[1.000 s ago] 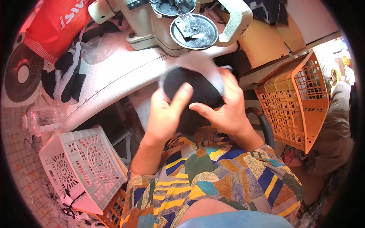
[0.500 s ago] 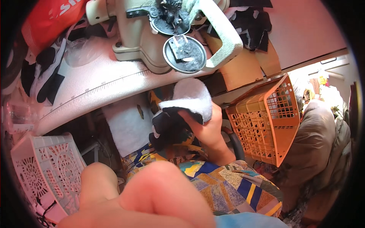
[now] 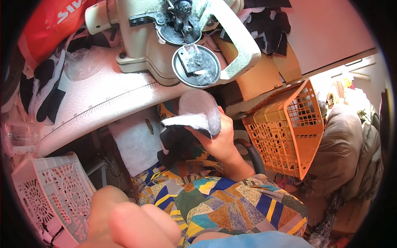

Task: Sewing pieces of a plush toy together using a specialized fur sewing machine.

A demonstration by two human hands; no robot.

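Fleece piece (image 3: 198, 105), seemingly already shaped, is in your right hand (image 3: 222, 138), fingers clasping it, nearer you than the bench (image 3: 99, 84); remaining work is unclear. Whether your left hand (image 3: 140, 225) grips anything, I cannot tell.

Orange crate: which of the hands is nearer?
Right. The right hand is just left of the orange crate; the left hand is farther left, low in view.

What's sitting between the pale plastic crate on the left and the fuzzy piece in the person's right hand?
In the head view, a pale frame, then a white fleecy sheet show between the crate and the fuzzy piece in the right hand.
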